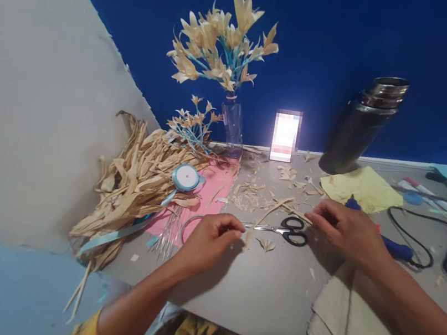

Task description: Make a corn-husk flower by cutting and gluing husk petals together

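My left hand is closed in a pinch above the table, beside the blade tips of the black-handled scissors. Whatever its fingertips hold, if anything, is too small to make out. My right hand pinches the end of a thin strip of dried corn husk, which points left over the scissor handles. A small husk flower piece lies just below the scissors. Under my right hand, partly hidden, is a blue glue gun. Husk scraps are scattered behind the scissors.
Dried husks heap at left, with a ribbon spool and wire stems on pink paper. Behind stand husk flowers in a clear bottle, a bright phone and a flask. A cloth lies front right.
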The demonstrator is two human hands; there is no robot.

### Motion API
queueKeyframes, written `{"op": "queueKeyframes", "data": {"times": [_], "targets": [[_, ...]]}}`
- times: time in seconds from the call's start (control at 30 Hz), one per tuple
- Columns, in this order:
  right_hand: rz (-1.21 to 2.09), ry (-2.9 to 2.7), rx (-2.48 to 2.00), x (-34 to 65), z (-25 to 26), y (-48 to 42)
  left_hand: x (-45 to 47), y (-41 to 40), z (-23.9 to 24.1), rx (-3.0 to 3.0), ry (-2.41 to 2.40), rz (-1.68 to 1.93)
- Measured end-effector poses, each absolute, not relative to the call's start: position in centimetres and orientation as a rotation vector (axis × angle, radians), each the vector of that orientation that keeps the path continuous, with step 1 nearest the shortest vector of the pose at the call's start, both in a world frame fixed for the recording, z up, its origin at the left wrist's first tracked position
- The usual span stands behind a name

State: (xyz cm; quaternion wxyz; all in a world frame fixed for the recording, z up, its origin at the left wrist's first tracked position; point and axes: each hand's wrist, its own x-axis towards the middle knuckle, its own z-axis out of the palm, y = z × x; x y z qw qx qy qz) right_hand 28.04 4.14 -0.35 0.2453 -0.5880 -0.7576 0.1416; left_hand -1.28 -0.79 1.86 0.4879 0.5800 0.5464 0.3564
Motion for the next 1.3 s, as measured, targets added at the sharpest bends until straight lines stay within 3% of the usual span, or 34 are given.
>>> {"op": "queueKeyframes", "data": {"times": [0.43,0.8,1.0,1.3], "targets": [[0.574,-1.988,-1.517,27.9,-1.1,3.8,-11.5,-1.4,6.6,1.160,1.425,1.430],[0.440,-2.090,-1.623,28.2,-1.1,4.2,-12.1,0.4,6.8,1.736,1.735,1.203],[0.398,-2.201,-1.719,28.3,-1.4,4.8,-12.2,1.3,6.7,1.698,1.752,1.067],[0.436,-2.459,-1.376,27.4,-2.9,4.4,-12.1,0.9,5.0,1.590,1.468,1.079]]}}
